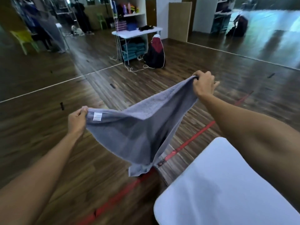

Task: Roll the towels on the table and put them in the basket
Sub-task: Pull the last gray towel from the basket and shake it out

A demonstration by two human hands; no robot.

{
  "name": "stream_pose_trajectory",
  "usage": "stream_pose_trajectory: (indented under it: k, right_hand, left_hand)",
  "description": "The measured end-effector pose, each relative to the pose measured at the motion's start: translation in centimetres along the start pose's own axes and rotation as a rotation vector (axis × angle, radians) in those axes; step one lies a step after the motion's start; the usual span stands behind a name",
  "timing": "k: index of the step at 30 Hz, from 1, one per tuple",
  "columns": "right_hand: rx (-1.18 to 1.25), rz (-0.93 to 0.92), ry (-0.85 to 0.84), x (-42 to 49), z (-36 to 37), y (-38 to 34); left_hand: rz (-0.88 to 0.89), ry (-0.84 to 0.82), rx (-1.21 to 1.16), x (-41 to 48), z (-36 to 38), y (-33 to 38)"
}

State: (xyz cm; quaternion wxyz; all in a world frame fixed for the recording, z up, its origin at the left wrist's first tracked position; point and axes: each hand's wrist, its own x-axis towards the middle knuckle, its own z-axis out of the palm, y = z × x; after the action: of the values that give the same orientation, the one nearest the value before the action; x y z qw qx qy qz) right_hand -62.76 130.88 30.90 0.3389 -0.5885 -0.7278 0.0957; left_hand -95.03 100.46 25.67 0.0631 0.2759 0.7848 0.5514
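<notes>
No writing legible anywhere. Only a small white label (97, 116) stitched to the grey towel (134, 127), left of centre in the frame, its faint print too blurred to read. Bottles (126, 7) on the far shelf (135, 14), upper middle, likewise too small.

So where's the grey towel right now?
The grey towel hangs mid-frame in the head view, held between left hand and right hand above the wooden floor, left of the white table.
</notes>
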Motion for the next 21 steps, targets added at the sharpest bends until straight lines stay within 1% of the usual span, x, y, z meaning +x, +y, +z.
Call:
stream_pose_trajectory:
  k: [2,5,8,11,13,17,20,21]
  right_hand:
    - [-0.029,0.027,-0.013,-0.5,-0.7,3.5]
    - [-0.056,0.004,-0.069,-1.8,-1.8,9.0]
    - [-0.102,-0.062,-0.110,-3.6,-3.1,14.9]
    - [-0.145,-0.145,-0.100,-5.9,-5.0,21.6]
    - [-0.180,-0.195,-0.110,-8.2,-6.0,26.3]
    - [-0.300,-0.306,-0.188,-13.5,-7.1,35.5]
    - [-0.428,-0.345,-0.276,-17.4,-7.8,41.9]
    - [-0.474,-0.332,-0.303,-18.5,-8.1,44.0]
  left_hand:
    - [-0.049,0.074,-0.017,-3.4,0.3,-0.7]
    - [-0.187,0.125,-0.117,-9.5,1.7,-1.5]
    - [-0.326,0.116,-0.256,-16.3,3.9,-2.0]
    - [-0.444,0.071,-0.309,-23.7,6.3,-1.9]
    - [-0.512,-0.009,-0.311,-29.1,8.0,-2.1]
    - [-0.632,-0.290,-0.333,-39.3,12.7,-2.6]
    - [-0.750,-0.457,-0.249,-46.0,16.1,-3.9]
    - [-0.782,-0.508,-0.211,-48.0,16.9,-4.5]
